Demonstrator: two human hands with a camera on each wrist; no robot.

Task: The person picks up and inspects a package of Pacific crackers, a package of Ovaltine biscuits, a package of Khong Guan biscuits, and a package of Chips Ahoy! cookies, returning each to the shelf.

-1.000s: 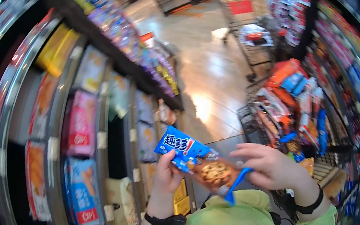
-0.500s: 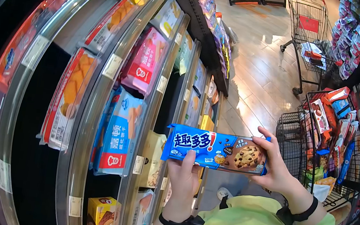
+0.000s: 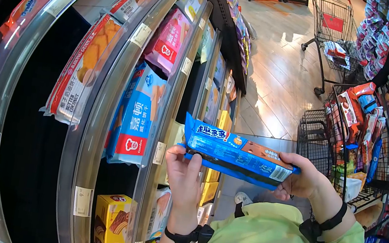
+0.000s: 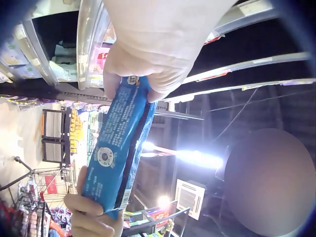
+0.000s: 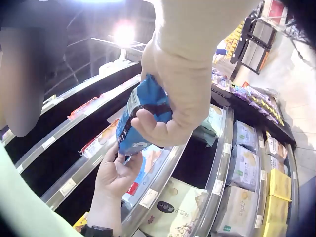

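Between both hands is a blue packet of chocolate chip cookies (image 3: 237, 153), held level in front of the chest. It is tipped so that a long side with small print and a barcode faces up in the head view. My left hand (image 3: 183, 177) grips its left end, thumb along the near side. At the barcode end, my right hand (image 3: 305, 176) pinches the packet between thumb and fingers. The left wrist view shows the packet's printed back (image 4: 116, 148). In the right wrist view the right hand (image 5: 180, 94) covers much of the wrapper.
Shelves at left bear wafer packs (image 3: 136, 113), butter coconut biscuits (image 3: 85, 69) and a yellow box (image 3: 112, 224). A loaded shopping cart (image 3: 317, 149) stands close at my right. Farther off, another cart (image 3: 333, 39) stands on the wooden floor (image 3: 279, 83).
My right hand, earlier off the packet, has taken hold of its right end. The packet has since rolled from its cookie-picture front to its printed side. The head view has shifted too.
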